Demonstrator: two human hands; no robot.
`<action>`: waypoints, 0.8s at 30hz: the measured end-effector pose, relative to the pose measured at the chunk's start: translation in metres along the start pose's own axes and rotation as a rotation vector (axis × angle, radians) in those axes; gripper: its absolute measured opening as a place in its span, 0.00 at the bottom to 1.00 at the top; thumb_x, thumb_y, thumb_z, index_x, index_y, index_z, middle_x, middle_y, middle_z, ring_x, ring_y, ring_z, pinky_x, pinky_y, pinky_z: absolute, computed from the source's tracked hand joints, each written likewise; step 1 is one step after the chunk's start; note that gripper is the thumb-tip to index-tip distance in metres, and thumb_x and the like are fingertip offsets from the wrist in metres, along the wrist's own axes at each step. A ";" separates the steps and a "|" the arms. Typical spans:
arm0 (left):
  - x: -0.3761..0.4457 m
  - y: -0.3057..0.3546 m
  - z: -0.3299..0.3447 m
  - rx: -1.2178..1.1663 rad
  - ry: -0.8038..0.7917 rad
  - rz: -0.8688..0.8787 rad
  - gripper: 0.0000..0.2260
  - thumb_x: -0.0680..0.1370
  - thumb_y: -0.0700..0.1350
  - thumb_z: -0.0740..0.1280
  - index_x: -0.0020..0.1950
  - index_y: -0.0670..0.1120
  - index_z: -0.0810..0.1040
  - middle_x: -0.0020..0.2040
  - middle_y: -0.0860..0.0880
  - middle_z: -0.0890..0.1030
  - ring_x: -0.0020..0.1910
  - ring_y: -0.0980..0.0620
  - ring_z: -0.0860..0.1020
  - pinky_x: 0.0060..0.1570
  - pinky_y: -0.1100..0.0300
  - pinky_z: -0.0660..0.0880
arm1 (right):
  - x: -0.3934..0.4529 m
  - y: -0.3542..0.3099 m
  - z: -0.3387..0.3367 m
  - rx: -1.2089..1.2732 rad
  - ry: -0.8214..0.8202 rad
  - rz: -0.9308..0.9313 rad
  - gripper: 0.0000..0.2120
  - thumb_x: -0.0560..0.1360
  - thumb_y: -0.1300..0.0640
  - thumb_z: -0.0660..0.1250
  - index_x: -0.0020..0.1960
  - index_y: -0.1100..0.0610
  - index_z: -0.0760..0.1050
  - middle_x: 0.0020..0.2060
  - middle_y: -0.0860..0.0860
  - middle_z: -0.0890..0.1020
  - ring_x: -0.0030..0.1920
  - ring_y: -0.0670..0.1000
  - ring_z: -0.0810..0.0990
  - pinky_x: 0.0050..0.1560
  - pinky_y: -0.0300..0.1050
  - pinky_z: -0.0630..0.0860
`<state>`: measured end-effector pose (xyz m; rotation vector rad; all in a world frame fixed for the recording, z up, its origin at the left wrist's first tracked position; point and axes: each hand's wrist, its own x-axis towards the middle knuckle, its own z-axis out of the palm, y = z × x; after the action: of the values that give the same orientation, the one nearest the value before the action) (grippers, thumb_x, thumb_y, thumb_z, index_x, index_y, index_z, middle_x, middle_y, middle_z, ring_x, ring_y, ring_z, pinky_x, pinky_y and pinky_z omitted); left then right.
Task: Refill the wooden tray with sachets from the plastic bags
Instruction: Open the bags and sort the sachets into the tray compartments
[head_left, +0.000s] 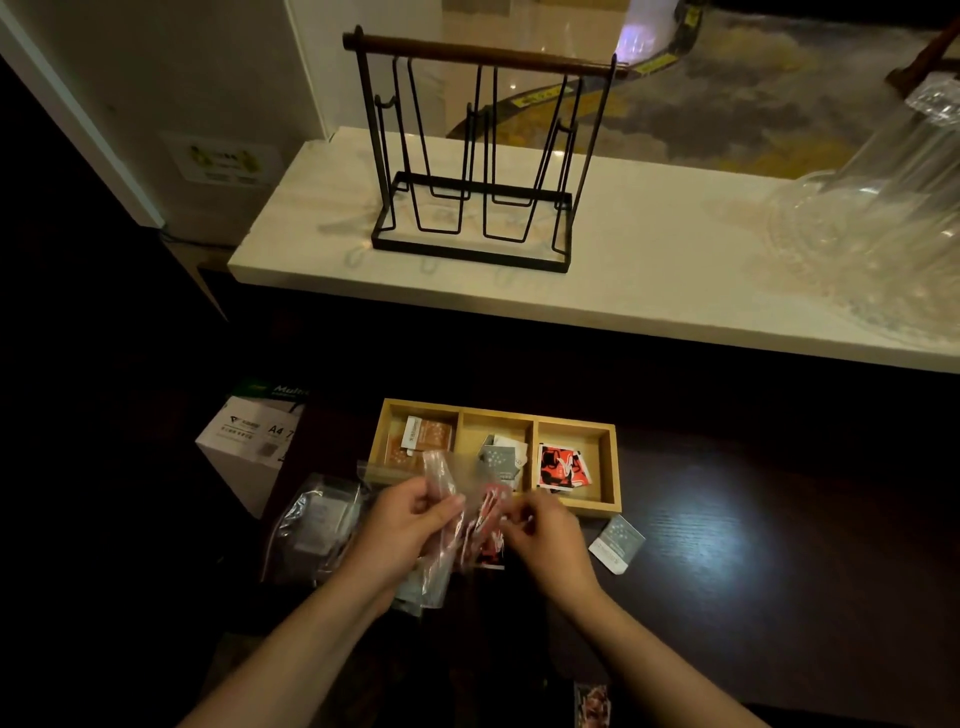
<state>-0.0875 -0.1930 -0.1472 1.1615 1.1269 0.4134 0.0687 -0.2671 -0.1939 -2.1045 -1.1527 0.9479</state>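
Between the fingers of both hands, the left hand (410, 525) pinches a plastic bag (441, 519) while the right hand (545, 540) grasps red sachets (485, 535), likely to draw them out just short of the wooden tray (613, 467).

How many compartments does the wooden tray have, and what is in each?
3. The wooden tray has a left compartment with orange sachets, a middle one with grey sachets and a right one with red-and-black sachets. The held plastic bag hides part of its front.
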 end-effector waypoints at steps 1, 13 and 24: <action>0.001 0.001 0.002 0.027 0.016 0.010 0.04 0.76 0.41 0.67 0.44 0.40 0.78 0.32 0.49 0.79 0.32 0.52 0.76 0.32 0.64 0.72 | -0.001 -0.011 -0.004 0.063 0.060 -0.081 0.07 0.73 0.58 0.70 0.44 0.48 0.73 0.41 0.45 0.78 0.39 0.41 0.76 0.37 0.30 0.71; 0.014 0.000 0.012 -0.216 0.028 -0.083 0.09 0.78 0.42 0.63 0.51 0.39 0.81 0.46 0.40 0.84 0.46 0.46 0.83 0.43 0.58 0.77 | -0.012 -0.052 0.007 0.176 0.087 -0.206 0.17 0.71 0.58 0.72 0.58 0.55 0.73 0.48 0.41 0.70 0.46 0.41 0.75 0.47 0.25 0.73; 0.006 -0.004 0.016 -0.216 0.043 -0.070 0.10 0.77 0.41 0.64 0.55 0.39 0.80 0.51 0.40 0.83 0.52 0.44 0.82 0.47 0.56 0.79 | -0.006 -0.054 0.003 0.040 0.142 -0.209 0.09 0.76 0.55 0.66 0.54 0.55 0.80 0.47 0.50 0.82 0.45 0.46 0.79 0.47 0.39 0.79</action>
<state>-0.0719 -0.1983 -0.1537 0.9258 1.1276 0.4947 0.0380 -0.2465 -0.1543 -1.9406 -1.2409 0.7073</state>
